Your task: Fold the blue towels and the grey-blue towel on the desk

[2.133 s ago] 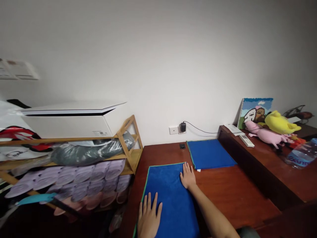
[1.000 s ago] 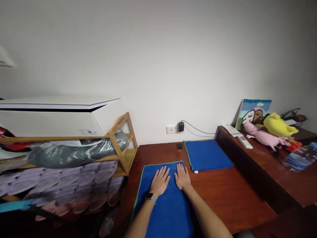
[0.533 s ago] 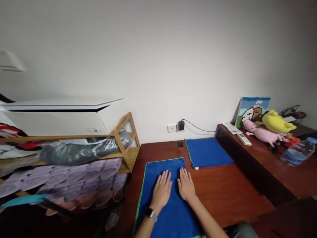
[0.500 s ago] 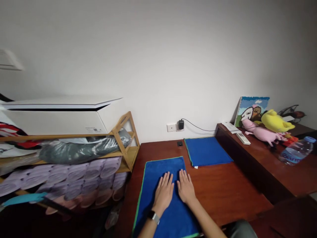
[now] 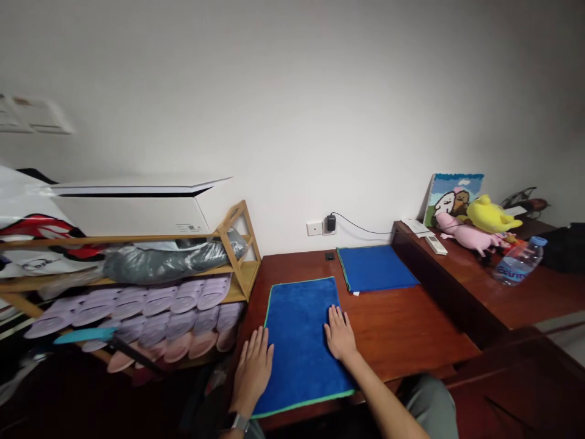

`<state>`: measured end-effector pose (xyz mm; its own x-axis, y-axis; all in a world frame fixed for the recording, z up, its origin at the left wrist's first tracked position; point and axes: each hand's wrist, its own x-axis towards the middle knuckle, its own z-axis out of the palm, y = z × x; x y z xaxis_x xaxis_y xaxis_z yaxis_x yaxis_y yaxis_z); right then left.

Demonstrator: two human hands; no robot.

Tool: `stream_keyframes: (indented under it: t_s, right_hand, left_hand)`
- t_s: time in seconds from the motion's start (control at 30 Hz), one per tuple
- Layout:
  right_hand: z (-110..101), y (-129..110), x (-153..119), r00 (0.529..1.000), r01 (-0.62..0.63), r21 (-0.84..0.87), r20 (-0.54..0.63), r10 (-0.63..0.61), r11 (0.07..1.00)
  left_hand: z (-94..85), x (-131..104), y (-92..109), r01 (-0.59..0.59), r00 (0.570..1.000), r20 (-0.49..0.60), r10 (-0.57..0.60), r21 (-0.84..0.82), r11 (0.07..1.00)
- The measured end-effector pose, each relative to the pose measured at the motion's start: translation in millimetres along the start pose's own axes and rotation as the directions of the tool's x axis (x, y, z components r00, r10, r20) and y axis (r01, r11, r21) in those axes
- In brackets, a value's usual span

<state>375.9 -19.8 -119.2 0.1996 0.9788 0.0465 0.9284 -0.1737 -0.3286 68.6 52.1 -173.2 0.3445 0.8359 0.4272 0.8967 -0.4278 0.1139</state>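
Against a pale wall [image 5: 274, 122], brown worktop [image 5: 393, 329] with the nearer blue cloth [image 5: 301, 341] flat near its front-left corner, long axis running wallward. Left hand [image 5: 253, 366] over the cloth's left edge, right hand [image 5: 339, 335] over its right, both flattened, pinching nothing.

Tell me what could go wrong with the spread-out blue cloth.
The spread-out cloth has its near edge close to the front of the table, so a tug might slide it over. With the left hand and right hand at its opposite sides, uneven pushing could wrinkle it.
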Motion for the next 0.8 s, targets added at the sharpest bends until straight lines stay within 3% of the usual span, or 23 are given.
stream_keyframes:
  t_s: [0.1,0.2,0.27,0.33,0.43,0.53,0.63,0.8]
  right_hand:
    - [9,3,-26,0.998,0.025,0.011,-0.057,-0.025,1.0]
    - [21,7,-40,1.0,0.02,0.005,-0.02,-0.02,1.0]
    - [25,8,-36,1.0,0.012,-0.011,-0.009,-0.012,1.0]
    - [24,8,-26,1.0,0.005,-0.026,-0.009,-0.005,1.0]
    - [20,7,-9,1.0,-0.002,-0.03,0.025,0.003,1.0]
    - [18,8,-4,0.999,-0.005,-0.025,0.036,0.006,1.0]
    - [18,10,-6,1.0,0.005,-0.021,0.019,-0.004,1.0]
    - [13,8,-18,1.0,0.001,-0.032,0.018,-0.001,0.999]
  left_hand:
    - [1.0,0,55,-0.112,0.994,-0.001,0.112,-0.06,0.992]
    - [11.5,9,111,-0.217,0.972,0.069,0.227,-0.125,0.968]
    - [18.8,21,131,-0.233,0.963,0.104,0.249,-0.147,0.961]
    - [23.3,35,138,-0.232,0.96,0.121,0.252,-0.158,0.96]
    - [23.3,53,132,-0.23,0.957,0.14,0.254,-0.167,0.959]
    - [18.8,54,115,-0.191,0.966,0.143,0.213,-0.154,0.969]
    - [14.0,31,85,-0.118,0.984,0.122,0.131,-0.11,0.987]
    - [5.3,-33,24,0.011,0.997,0.072,-0.01,-0.02,1.0]
